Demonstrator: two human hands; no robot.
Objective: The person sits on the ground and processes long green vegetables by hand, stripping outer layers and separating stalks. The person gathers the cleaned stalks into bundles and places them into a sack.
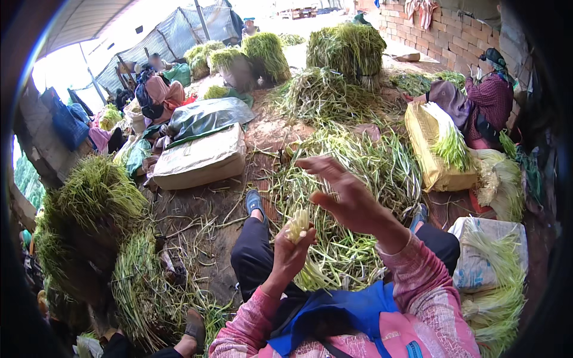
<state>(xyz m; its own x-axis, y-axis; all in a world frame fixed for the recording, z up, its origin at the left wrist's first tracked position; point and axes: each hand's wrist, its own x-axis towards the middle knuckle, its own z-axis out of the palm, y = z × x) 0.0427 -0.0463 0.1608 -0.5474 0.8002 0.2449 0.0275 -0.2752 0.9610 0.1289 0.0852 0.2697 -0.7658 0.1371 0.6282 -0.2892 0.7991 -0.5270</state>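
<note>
My left hand is closed around a small bunch of pale chive-like stalks, white cut ends upward. The green leaves of the bunch hang below my fist, over my lap. Above and to the right of it, my right hand is raised with fingers apart, slightly blurred and holding nothing. Beneath both hands, a loose heap of green leaves and stalks spreads on the ground between my legs. A blue apron covers part of my lap.
Trimmed pale stalks lie on a white sack at my right. Beyond it, a yellow bale bears another bunch, beside a seated co-worker. A beige bundle lies front left; tall stalk bundles stand at left.
</note>
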